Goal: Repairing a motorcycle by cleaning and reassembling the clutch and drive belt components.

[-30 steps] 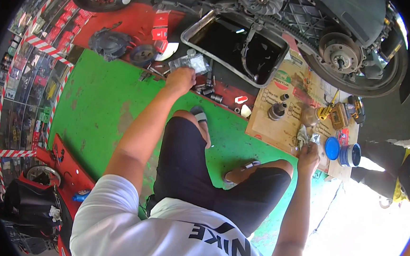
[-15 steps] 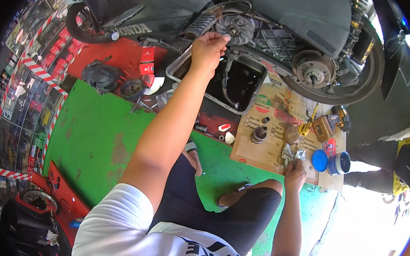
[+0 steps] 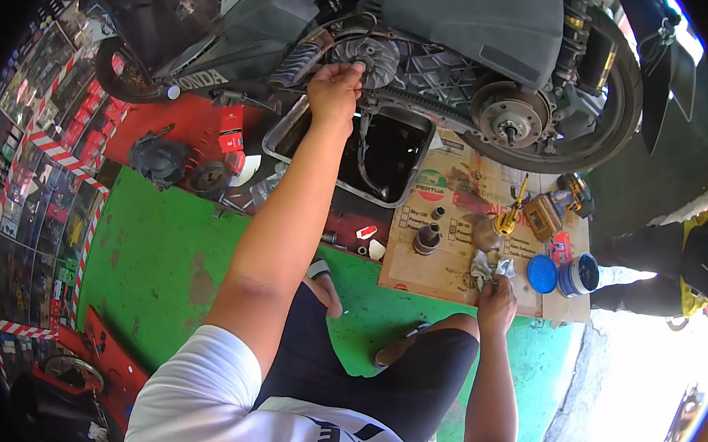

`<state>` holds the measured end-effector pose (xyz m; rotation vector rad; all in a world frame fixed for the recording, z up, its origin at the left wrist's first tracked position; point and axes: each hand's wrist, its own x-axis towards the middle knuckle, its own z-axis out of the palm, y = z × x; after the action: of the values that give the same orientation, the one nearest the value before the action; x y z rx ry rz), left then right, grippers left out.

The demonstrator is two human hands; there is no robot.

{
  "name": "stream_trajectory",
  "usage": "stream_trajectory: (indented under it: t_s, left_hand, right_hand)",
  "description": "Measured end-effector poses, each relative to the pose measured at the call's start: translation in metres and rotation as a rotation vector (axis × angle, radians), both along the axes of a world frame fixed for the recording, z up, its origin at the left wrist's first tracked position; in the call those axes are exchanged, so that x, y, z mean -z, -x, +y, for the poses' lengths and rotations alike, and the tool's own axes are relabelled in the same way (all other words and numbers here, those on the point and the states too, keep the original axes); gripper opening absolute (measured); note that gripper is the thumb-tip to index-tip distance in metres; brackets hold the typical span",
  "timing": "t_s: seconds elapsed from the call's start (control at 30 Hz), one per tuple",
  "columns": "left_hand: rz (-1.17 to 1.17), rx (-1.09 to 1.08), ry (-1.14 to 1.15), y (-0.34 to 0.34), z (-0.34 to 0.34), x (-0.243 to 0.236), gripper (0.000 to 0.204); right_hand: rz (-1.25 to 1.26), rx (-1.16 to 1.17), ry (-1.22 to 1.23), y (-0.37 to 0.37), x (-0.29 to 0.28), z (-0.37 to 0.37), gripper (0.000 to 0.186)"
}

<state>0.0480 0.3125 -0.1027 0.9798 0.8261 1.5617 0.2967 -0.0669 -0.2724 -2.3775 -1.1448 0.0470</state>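
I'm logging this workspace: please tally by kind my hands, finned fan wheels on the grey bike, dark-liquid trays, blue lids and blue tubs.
Hands: 2 (left hand, right hand)
Finned fan wheel: 1
Tray of dark liquid: 1
Blue lid: 1
Blue tub: 1
Total: 6

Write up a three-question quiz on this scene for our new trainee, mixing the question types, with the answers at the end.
1. Short answer: Which of the person's hands is at the finned wheel on the two-wheeler?

2. Multiple choice: What is nearest to the fingertips of the right hand?
A) The metal tray
B) The crumpled whitish material
C) The rear tyre

3. True or false: The round blue lid lies beside the open blue tub.

Key:
1. The left hand.
2. B.
3. True.
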Motion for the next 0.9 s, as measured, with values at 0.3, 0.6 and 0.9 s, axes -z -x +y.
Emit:
stream_trajectory:
  t_s: [0.3, 0.6, 0.9]
  left_hand:
    - [0.183, -0.152, -0.139, -0.009, -0.002, 0.007, 0.018]
    - [0.485, -0.407, -0.221, -0.025, -0.016, -0.004, 0.023]
    - [0.473, -0.491, -0.234, -0.031, -0.008, 0.005, 0.023]
  right_hand:
    - [0.009, 0.015, 0.027, 0.002, -0.002, 0.001, 0.022]
    - [-0.023, 0.008, -0.016, -0.001, 0.005, -0.001, 0.021]
    - [-0.028, 0.015, -0.016, 0.001, 0.002, 0.0, 0.022]
